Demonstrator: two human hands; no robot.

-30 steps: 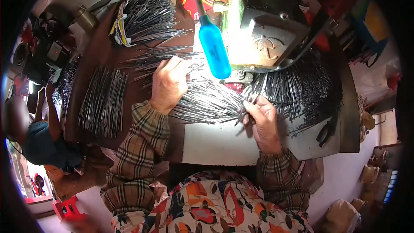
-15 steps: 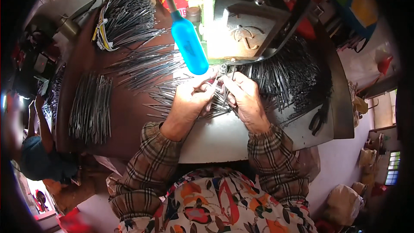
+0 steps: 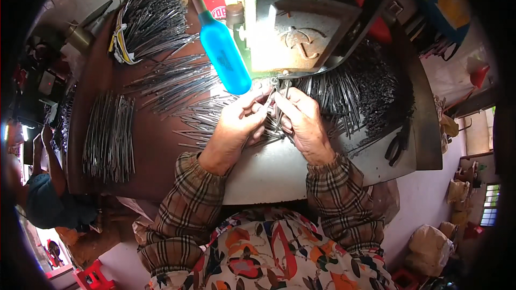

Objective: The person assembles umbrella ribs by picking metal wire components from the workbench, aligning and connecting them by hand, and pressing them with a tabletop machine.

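Close together below a dark machine head [image 3: 306,21], my two hands work at its lower end. My left hand [image 3: 236,123] has its fingers closed, pinching a thin metal piece [image 3: 271,98] that points up to the small fitting under the machine. My right hand [image 3: 307,121] is closed on one or more slim metal rods [image 3: 286,89], some sticking out between thumb and fingers. How many it grips is hidden. A pile of loose slim metal rods [image 3: 199,126] lies under and beside my left hand.
A blue lamp [image 3: 226,56] hangs just beyond my left hand. Bundles of rods lie at left [image 3: 109,137] and far left [image 3: 156,21]. A large heap [image 3: 349,94] spreads at right, beside dark-handled pliers [image 3: 398,145]. Another person [image 3: 51,188] sits at far left.
The whole view has shifted slightly, with the lamp and machine appearing a little further left. Both hands keep nearly the same place and grip under the machine.
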